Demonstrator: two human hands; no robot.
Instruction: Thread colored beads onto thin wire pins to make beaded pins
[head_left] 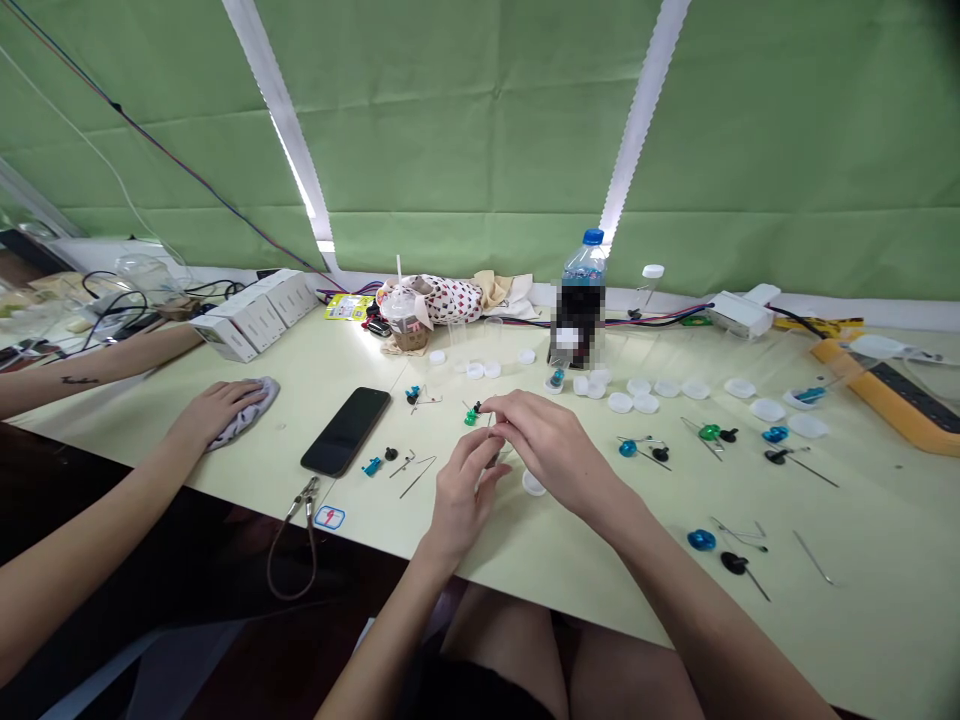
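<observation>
My left hand (466, 490) and my right hand (546, 440) meet over the pale table (525, 560), fingers pinched together around a small part that I cannot make out. Just beyond my right fingertips lie a green piece (470, 417) and a small black knob (478, 407). A white cap (533, 484) rests under my right wrist. More little sets of blue, green and black knobs with thin metal wires lie to the right, such as a blue one (627, 448) and a green one (709, 432).
A black phone (346, 430) lies left of my hands. Another person's hand (214, 410) rests on a grey cloth (251, 410) at the left. A water bottle (583, 300), several white caps, white boxes (251, 315), cables and a yellow power strip (892, 395) line the back.
</observation>
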